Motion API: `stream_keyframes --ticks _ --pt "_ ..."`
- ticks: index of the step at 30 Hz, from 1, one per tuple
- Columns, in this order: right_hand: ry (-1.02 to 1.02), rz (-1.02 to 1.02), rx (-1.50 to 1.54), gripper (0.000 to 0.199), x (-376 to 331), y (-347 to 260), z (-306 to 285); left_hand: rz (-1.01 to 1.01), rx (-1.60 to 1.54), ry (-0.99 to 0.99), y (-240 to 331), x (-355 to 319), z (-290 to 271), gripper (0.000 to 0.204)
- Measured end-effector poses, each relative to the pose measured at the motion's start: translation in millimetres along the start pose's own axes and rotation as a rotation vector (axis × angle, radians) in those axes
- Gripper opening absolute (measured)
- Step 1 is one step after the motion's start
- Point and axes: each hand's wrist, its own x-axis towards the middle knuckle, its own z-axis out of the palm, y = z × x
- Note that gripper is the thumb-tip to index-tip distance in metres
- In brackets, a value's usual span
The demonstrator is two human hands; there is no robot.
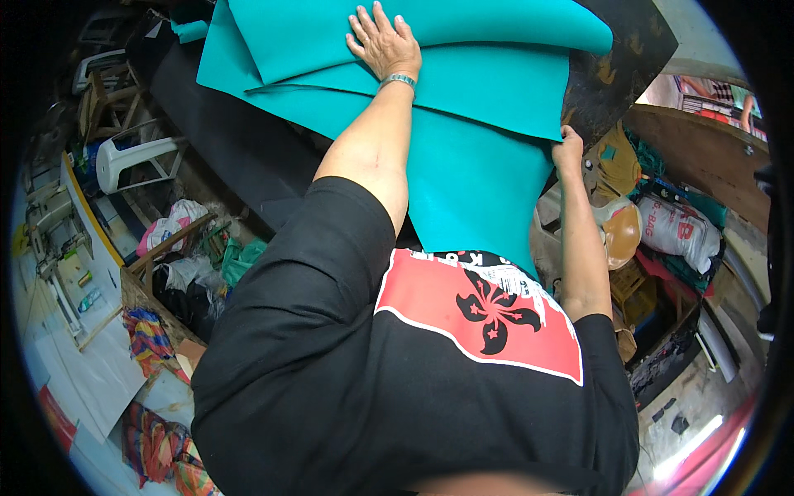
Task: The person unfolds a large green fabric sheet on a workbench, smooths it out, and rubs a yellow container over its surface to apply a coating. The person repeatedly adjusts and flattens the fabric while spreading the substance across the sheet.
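Note:
Large teal sheets (480,198) of a smooth, flexible material lie in overlapping layers across a dark table (223,140). One broad layer hangs over the near edge down to the front of my black shirt. My left hand (385,43), with a metal-banded watch (399,80) at the wrist, rests flat on the upper layer, fingers spread. At the right side, my right hand (568,153) is closed on the corner of a teal layer, its fingertips partly hidden. The top layer curls into a rounded fold at the far right.
A white plastic stool (136,161) stands left of the table, near bags and a wooden frame. A sewing machine (51,211) sits on a pale worktable at far left. On the right are a white printed sack (680,234), a brown wooden panel (703,153) and piled items.

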Motion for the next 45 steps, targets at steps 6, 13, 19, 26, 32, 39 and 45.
stream_keyframes --ticks 6,13,19,26,32,39,45 --pt "0.015 0.074 0.016 0.018 -0.8 2.7 0.2 0.004 0.033 -0.036 -4.2 -0.7 7.9 0.051" --pt "0.079 0.019 -0.065 0.007 -5.2 -2.7 5.7 0.032 -0.131 0.072 -6.7 2.0 14.5 0.045" --pt "0.026 0.029 0.02 0.008 -5.4 5.5 -3.0 0.433 -0.241 -0.203 -33.3 -4.0 -42.0 0.084" --pt "0.077 -0.061 -0.044 0.014 29.5 95.8 -95.8 0.614 0.164 -0.387 -65.8 -20.0 -139.6 0.112" --pt "-0.036 -0.07 -0.412 0.018 93.3 118.1 -158.9 0.771 -0.09 -0.464 -18.7 -20.2 -174.3 0.059" --pt "0.018 -0.453 -0.521 0.077 75.9 32.1 -174.2 0.915 -0.04 -0.448 110.6 89.1 -206.5 0.03" --pt "-0.237 -0.469 -0.339 0.036 78.0 10.5 -165.6 0.987 -0.113 -0.268 150.7 152.2 -180.3 0.034"
